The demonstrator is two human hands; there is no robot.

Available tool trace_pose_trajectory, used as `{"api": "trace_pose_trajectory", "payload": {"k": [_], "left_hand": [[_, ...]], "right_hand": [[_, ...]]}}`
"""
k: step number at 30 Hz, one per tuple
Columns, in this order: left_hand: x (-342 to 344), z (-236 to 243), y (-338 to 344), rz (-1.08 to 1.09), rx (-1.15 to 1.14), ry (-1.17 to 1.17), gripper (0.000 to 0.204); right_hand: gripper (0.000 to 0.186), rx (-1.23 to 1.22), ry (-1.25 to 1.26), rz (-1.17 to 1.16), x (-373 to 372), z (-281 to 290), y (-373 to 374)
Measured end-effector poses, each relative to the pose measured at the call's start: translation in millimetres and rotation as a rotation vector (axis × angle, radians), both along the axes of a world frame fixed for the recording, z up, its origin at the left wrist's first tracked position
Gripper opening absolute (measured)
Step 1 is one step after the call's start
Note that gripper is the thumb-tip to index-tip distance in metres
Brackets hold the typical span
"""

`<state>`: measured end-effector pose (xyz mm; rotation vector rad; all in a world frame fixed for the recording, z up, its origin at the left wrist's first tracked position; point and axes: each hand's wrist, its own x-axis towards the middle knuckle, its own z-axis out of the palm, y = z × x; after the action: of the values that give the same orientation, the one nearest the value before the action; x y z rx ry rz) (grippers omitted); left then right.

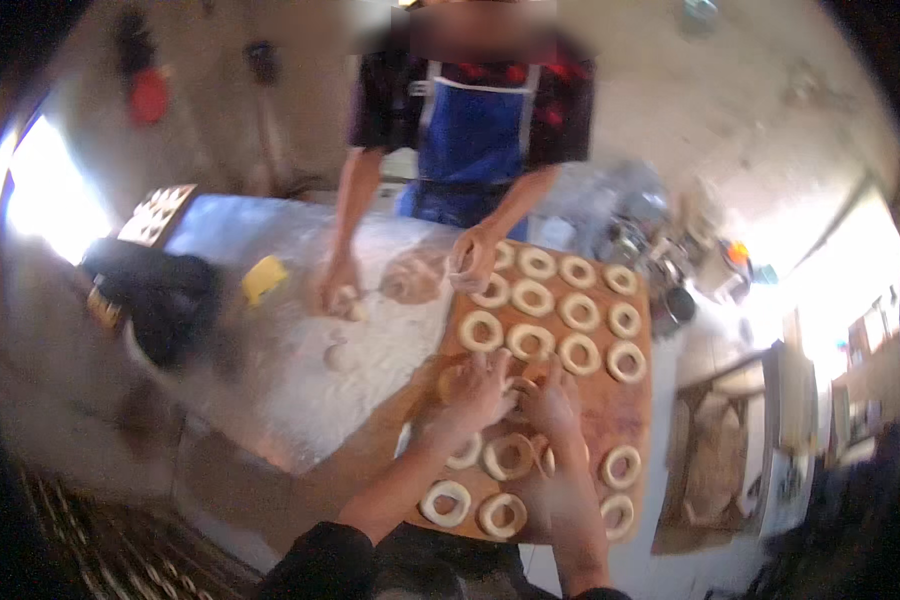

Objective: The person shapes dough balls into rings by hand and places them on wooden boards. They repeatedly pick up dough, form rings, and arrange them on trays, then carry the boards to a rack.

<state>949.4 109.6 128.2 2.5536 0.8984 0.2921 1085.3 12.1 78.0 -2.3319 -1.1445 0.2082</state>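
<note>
A wooden board (pixel 610 410) carries several rows of pale raw dough rings (pixel 580 312). Over its middle, my left hand (pixel 482 392) and my right hand (pixel 552 402) are side by side with fingers curled inward. Between them a dough ring (pixel 519 386) shows in part, and both hands appear to grip it from either side. My fingers and wrists hide some of the rings below. Just beyond my fingertips lies another dough ring (pixel 530 342). Nearer to me, rings (pixel 445 503) rest by my forearms.
Across the floured table (pixel 300 400), a person in a blue apron (pixel 470 135) handles dough (pixel 415 277) with both hands, one at the board's far left corner. A yellow scraper-like piece (pixel 264 280) and a dark bundle (pixel 160 300) lie left. Metal pots (pixel 635 235) stand at right.
</note>
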Motion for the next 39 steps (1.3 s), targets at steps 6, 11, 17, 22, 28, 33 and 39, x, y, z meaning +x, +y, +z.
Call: {"api": "trace_pose_trajectory", "payload": {"k": [6, 11, 17, 22, 28, 33, 39], "left_hand": [[-151, -86, 94, 0.343, -0.045, -0.320, 0.045], [-243, -53, 133, 0.594, -0.063, -0.044, 0.040], [-253, -79, 192, 0.324, -0.041, -0.062, 0.019], [-277, -79, 187, 0.137, -0.408, -0.385, 0.030], [-264, -59, 161, -0.316, -0.906, -0.597, 0.032], [-279, -6, 128, -0.252, -1.019, -0.459, 0.024], [-274, 13, 120, -0.289, -0.850, -0.332, 0.031]], "right_hand": [[0.022, 0.031, 0.027, 0.508, -104, 22, 97], [0.022, 0.128, -0.036, 0.556, -214, -9, 204], [0.013, 0.113, -0.030, 0.551, -261, -33, 251], [0.035, 0.219, 0.599, 0.373, -275, 57, 187], [0.047, 0.323, 0.673, 0.240, -285, 103, 89], [0.057, 0.387, 0.696, 0.033, -310, 105, 62], [0.069, 0.438, 0.355, -0.107, -315, 82, 68]]}}
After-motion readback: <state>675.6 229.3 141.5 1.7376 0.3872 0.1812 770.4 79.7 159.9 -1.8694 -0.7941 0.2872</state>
